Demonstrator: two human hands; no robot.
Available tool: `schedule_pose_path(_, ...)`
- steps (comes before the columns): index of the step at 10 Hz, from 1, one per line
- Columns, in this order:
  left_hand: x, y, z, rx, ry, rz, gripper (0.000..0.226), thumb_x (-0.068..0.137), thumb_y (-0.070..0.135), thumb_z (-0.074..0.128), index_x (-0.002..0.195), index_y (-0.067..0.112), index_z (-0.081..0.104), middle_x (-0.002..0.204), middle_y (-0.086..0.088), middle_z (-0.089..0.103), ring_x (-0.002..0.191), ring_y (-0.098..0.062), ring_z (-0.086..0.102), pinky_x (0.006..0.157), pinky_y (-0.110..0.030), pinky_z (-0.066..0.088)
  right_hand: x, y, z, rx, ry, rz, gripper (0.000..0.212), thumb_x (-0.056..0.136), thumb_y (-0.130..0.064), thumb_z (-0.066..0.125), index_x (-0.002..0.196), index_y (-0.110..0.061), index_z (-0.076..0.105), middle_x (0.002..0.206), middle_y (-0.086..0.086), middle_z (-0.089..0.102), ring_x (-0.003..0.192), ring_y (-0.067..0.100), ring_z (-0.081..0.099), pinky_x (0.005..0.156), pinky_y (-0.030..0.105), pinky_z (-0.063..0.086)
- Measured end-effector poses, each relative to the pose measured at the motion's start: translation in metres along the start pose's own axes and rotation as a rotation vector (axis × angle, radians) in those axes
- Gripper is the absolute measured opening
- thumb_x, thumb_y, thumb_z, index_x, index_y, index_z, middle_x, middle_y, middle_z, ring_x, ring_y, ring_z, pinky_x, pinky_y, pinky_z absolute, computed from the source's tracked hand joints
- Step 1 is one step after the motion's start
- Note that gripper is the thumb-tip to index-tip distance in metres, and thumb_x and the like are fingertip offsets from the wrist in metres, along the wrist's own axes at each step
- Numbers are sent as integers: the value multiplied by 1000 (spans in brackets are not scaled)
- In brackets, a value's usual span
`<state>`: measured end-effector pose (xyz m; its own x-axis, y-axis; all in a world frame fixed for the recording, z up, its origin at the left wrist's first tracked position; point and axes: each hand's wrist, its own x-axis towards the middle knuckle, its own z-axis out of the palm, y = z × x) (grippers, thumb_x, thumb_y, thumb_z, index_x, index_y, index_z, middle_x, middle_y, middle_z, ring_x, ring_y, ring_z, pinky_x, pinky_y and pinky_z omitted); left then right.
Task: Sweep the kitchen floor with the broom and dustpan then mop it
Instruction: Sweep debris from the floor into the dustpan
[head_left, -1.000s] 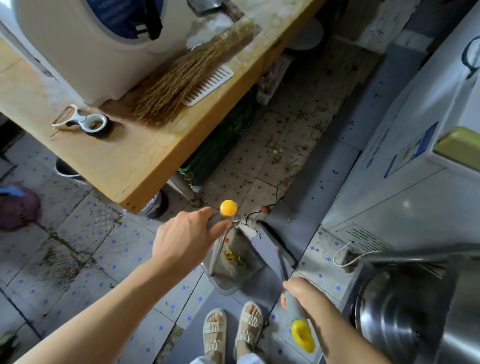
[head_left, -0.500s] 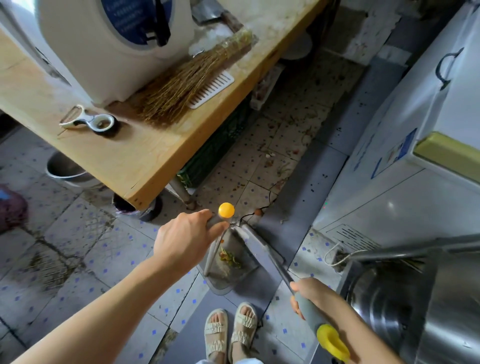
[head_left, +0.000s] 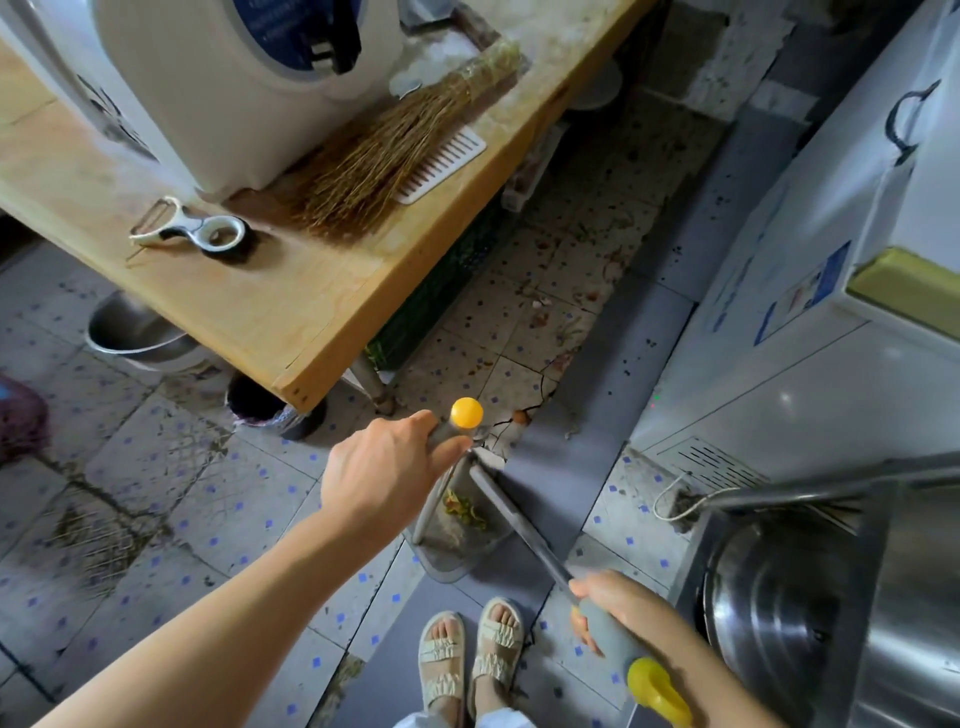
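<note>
over the tiled floor (head_left: 156, 467), left hand (head_left: 384, 475) fingers curl round the dustpan handle (head_left: 448, 434); right hand (head_left: 618, 605) fingers wrap the broom handle (head_left: 613, 636).

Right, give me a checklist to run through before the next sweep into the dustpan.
1. Left hand grips the dustpan handle: ok.
2. Right hand grips the broom handle: ok.
3. Dustpan on the floor in front of the feet: ok, though whether its lip lies flat cannot be told.
4. Scraps already caught in the pan: ok.
5. Floor ahead swept: not ok, debris lies on the tiles between the table and the white cabinet.
6. Broom head against the floor: cannot tell, blurred.
</note>
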<state>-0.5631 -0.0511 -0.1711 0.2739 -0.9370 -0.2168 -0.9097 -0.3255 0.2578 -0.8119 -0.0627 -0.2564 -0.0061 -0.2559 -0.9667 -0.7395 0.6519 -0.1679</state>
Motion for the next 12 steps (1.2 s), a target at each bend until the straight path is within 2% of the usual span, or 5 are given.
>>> schedule_pose_path(3, -7, -12, -5, -66, -10, -22, 46, 86, 68, 31, 96, 30, 56, 72, 4, 60, 68, -18, 60, 58, -29, 49, -31, -2, -22, 101, 21, -160, 39, 101, -7, 29, 63, -11, 34, 35, 5, 37, 26, 13, 34, 34, 14, 30)
schedule_pose_path(5, -7, -15, -16, -66, 20, -61, 45, 86, 67, 29, 85, 27, 50, 69, 5, 58, 64, -17, 56, 48, -27, 34, -36, -20, -40, 102, 133, -170, 40, 101, -7, 36, 61, -8, 42, 51, 10, 44, 53, 22, 37, 54, 29, 33)
schedule_pose_path(8, 10, 10, -22, -53, 29, -158, 39, 88, 65, 33, 83, 29, 46, 71, 4, 59, 68, -20, 59, 53, -27, 40, 31, -56, -87, 5, 5, -57, 29, 99, -13, 43, 70, -13, 45, 69, 4, 48, 59, 14, 47, 54, 22, 42)
schedule_pose_path(11, 51, 65, -29, -12, 70, -278, 44, 86, 67, 30, 84, 27, 48, 65, 5, 56, 63, -19, 57, 49, -26, 37, 76, -87, -170, 29, -19, -136, 29, 97, 1, 34, 69, 0, 43, 35, 12, 48, 25, 18, 47, 28, 16, 37)
schedule_pose_path(12, 62, 82, -28, -27, 83, -324, 48, 82, 69, 27, 81, 26, 47, 63, 5, 55, 63, -20, 58, 49, -27, 38, 99, -105, -203, 127, -21, -75, 32, 97, -5, 38, 66, -5, 43, 31, 3, 50, 32, 11, 49, 37, 15, 41)
